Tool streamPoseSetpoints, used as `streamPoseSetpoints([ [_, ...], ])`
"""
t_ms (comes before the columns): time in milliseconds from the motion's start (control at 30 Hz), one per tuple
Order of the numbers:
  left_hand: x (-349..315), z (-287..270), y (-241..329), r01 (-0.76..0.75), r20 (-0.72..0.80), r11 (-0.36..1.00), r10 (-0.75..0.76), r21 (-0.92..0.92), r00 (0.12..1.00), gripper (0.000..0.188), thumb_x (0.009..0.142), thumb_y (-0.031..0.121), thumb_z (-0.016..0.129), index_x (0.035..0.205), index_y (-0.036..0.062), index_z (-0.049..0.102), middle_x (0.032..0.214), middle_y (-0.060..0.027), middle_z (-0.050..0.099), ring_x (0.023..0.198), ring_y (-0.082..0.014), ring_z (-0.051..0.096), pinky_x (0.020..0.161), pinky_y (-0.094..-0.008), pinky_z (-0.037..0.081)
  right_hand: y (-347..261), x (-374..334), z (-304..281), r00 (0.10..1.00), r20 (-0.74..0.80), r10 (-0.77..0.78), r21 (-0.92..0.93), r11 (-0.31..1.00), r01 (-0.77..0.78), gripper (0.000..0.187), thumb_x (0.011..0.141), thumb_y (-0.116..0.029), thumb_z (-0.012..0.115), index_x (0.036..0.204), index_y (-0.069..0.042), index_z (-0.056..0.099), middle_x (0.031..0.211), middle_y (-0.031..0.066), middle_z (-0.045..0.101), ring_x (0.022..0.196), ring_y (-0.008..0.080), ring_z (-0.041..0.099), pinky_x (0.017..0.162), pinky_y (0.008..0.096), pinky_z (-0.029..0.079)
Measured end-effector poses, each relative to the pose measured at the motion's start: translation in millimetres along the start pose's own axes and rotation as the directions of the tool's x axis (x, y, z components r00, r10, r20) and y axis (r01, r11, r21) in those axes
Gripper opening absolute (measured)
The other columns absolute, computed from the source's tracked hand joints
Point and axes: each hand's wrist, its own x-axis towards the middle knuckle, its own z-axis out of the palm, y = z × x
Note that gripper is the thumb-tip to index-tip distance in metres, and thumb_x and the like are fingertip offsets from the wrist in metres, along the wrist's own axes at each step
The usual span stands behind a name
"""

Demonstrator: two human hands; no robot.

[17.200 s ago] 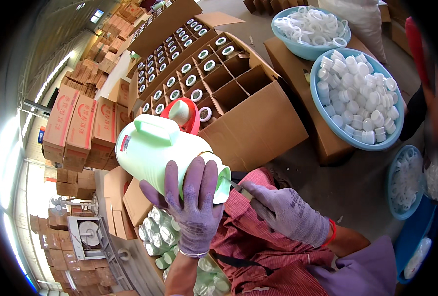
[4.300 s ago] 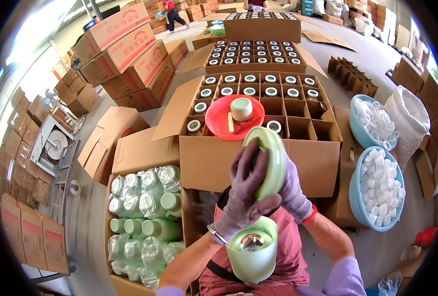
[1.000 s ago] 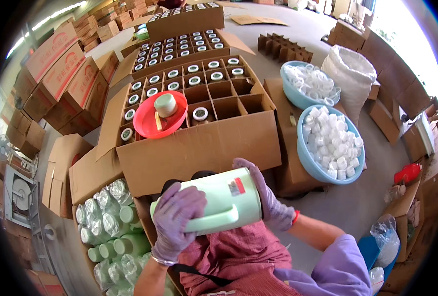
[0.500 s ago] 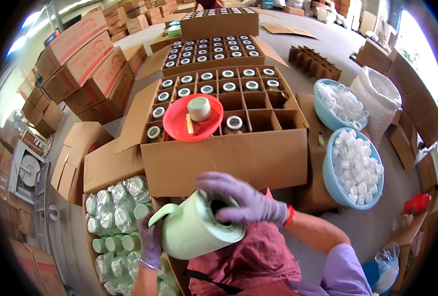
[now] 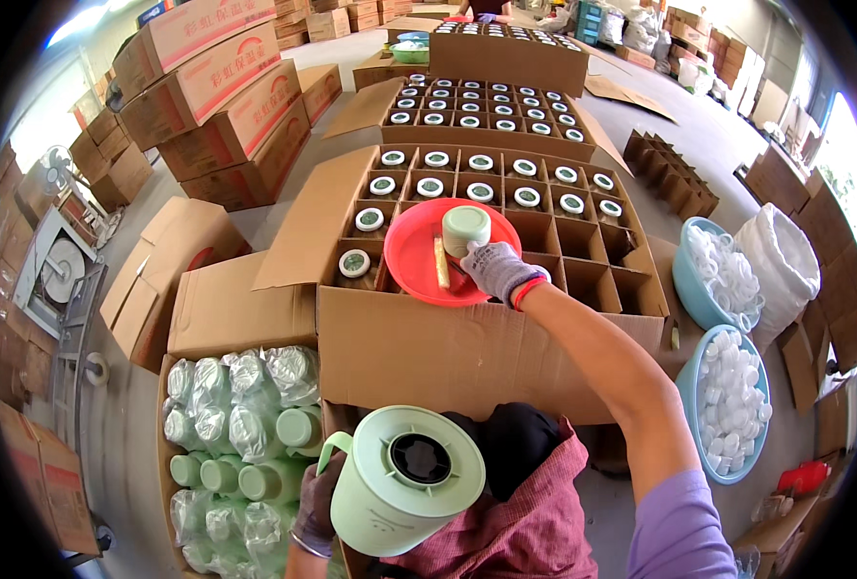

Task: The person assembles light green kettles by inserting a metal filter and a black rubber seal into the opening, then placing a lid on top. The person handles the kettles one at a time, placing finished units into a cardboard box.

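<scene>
My left hand point(image 5: 317, 507), in a purple-grey glove, grips the handle of a pale green jug point(image 5: 375, 502) low in front of me. The jug's ribbed round end faces up, with a black round piece at its centre. My right hand point(image 5: 494, 270), gloved as well, reaches over a red basin point(image 5: 411, 261). Its fingers are drawn together against the lower edge of a pale green cylinder point(image 5: 466, 228) in the basin; whether they pinch anything is hidden. Beside the cylinder lies a yellowish stick point(image 5: 441, 262). The basin rests on a divided carton point(image 5: 506, 357) holding several white-rimmed, green-centred round tops.
At left, an open box point(image 5: 168, 405) holds several green jugs, some bagged. Blue basins of white rings point(image 5: 723, 270) and white caps point(image 5: 728, 415) stand right, near a white sack point(image 5: 776, 265). Stacked cartons point(image 5: 221, 106) rise back left. Another person point(image 5: 486, 10) is at the far end.
My right hand has left the jug's opening and moved forward to the red basin. The jug is turned more upright, its round end now showing. The view has shifted.
</scene>
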Motion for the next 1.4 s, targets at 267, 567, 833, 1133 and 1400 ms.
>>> streamPoseSetpoints([
  [267, -10.9, 2.7, -25.5, 0.106, -0.026, 0.975, -0.113, -0.194, 0.993, 0.02, 0.097, 0.015, 0.053, 0.106, 0.0001, 0.063, 0.081, -0.0116, 0.07, 0.069, -0.0217, 0.068, 0.063, -0.0317, 0.052, 23.9, -39.1, -48.7, 0.969, 0.035, 0.244, 0.884, 0.444, -0.144, 0.025, 0.083, -0.021, 0.061, 0.1, -0.004, 0.068, 0.089, 0.0098, 0.07, 0.084, 0.023, 0.069, 0.075, 0.035, 0.055],
  [567, 11.5, 8.4, -9.2, 0.505, 0.238, 0.409, -0.548, -0.76, 0.802, 0.032, 0.105, 0.026, 0.049, 0.115, 0.0002, 0.065, 0.097, -0.0051, 0.072, 0.082, -0.0111, 0.069, 0.07, -0.0265, 0.055, -63.5, -198.0, -115.0, 0.754, -0.561, -0.341, 0.588, 0.477, 0.653, 0.015, 0.086, -0.018, 0.065, 0.097, -0.008, 0.063, 0.105, 0.009, 0.062, 0.099, 0.0255, 0.062, 0.09, 0.0398, 0.049],
  [833, 29.4, 12.0, 4.5, 0.529, 0.366, 0.587, -0.383, -0.612, 0.848, 0.035, 0.103, 0.032, 0.054, 0.115, 0.0009, 0.066, 0.096, -0.0054, 0.072, 0.083, -0.0119, 0.07, 0.072, -0.0271, 0.056, -95.8, -227.6, -124.0, 0.481, -0.568, -0.668, -0.07, 0.622, 0.78, 0.013, 0.08, -0.017, 0.066, 0.092, -0.016, 0.061, 0.106, 0.0015, 0.058, 0.107, 0.0198, 0.057, 0.103, 0.0532, 0.044],
  [1133, 7.9, 8.4, 12.3, -0.184, -0.106, 0.956, 0.212, 0.228, 0.971, 0.027, 0.096, 0.022, 0.059, 0.096, -0.0015, 0.072, 0.084, -0.0085, 0.073, 0.077, -0.0167, 0.069, 0.073, -0.0307, 0.053, -100.2, -253.8, -111.6, 0.952, -0.138, -0.272, 0.856, 0.451, 0.253, 0.025, 0.091, -0.024, 0.066, 0.102, -0.006, 0.054, 0.082, 0.0151, 0.064, 0.079, 0.0392, 0.064, 0.073, 0.0432, 0.053],
  [1400, -14.5, 21.4, 42.5, -0.027, -0.419, 0.994, -0.022, -0.11, 0.908, 0.026, 0.093, 0.019, 0.062, 0.101, -0.0053, 0.069, 0.1, -0.018, 0.072, 0.095, -0.0248, 0.07, 0.087, -0.0341, 0.053, -94.0, -247.0, -85.4, 0.974, 0.212, -0.074, 0.97, 0.134, -0.201, 0.034, 0.093, -0.028, 0.066, 0.102, 0.004, 0.06, 0.084, 0.0125, 0.069, 0.072, 0.0172, 0.067, 0.062, 0.034, 0.056],
])
